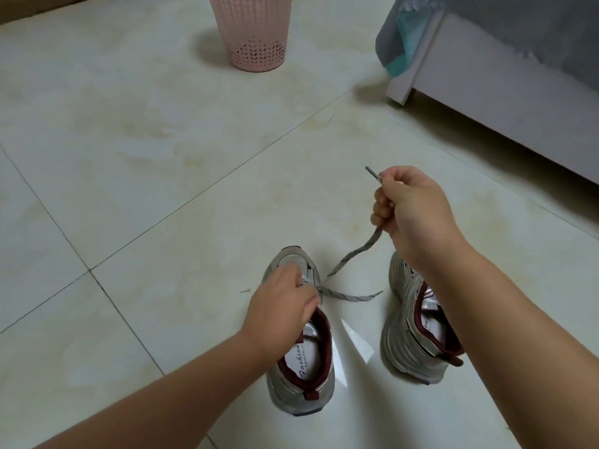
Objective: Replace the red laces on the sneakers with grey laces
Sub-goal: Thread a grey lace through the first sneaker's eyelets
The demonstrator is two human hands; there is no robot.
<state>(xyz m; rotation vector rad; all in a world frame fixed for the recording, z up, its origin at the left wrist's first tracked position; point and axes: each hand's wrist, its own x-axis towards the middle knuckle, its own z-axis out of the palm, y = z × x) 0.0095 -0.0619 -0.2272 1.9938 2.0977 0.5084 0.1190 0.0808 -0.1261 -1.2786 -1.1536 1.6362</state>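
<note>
Got the grey lace (351, 254) through the bottom eyelets of the left sneaker (303, 338). My right hand (410, 205) fists one end up high, left hand (282, 303) pins the shoe and pinches the lace. Tip: even both ends before crossing.

A single wide-angle view is taken from the person's head, directed forward and steeply down at a tiled floor (146, 131). Both forearms are seen entering from the bottom edge, close to the lens. No second view is provided.
</note>
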